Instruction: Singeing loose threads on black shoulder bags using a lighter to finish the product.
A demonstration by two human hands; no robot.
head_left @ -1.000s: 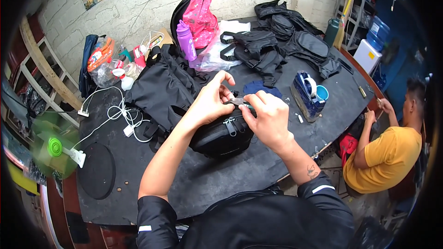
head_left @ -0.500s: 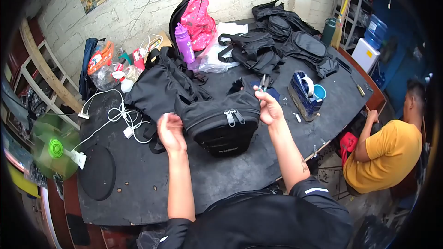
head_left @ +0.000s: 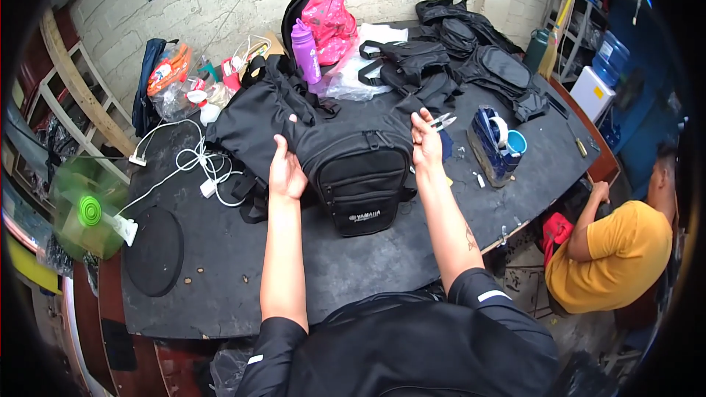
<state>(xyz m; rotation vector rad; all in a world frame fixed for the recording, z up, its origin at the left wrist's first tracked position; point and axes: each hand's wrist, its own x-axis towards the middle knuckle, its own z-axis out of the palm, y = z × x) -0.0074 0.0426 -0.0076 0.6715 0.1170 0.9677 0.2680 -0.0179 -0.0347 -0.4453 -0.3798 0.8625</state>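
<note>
A black backpack [head_left: 364, 184] stands on the dark table in front of me, its front panel with zipped pockets facing me. The two zipper pulls are near its top edge. My left hand [head_left: 288, 170] lies along the bag's left side, palm turned inward, thumb up and apart from the fingers. On the other side, my right hand [head_left: 426, 145] is closed around a pair of small thread snips [head_left: 443, 122], silver blades pointing away to the right. That hand also rests against the bag's upper right edge; its grip on the handles is partly hidden.
More black bags [head_left: 412, 66] lie along the back, beside a purple bottle [head_left: 306, 51] and a pink backpack [head_left: 331, 18]. A tape dispenser [head_left: 493, 147] stands right. White cables [head_left: 198, 158] and a green fan [head_left: 88, 209] are left. A person in yellow [head_left: 614, 254] sits at right.
The backpack has tipped upright, so its front now shows more fully. My left hand has come against its side, thumb raised. The snips have swung from pointing up to pointing right.
</note>
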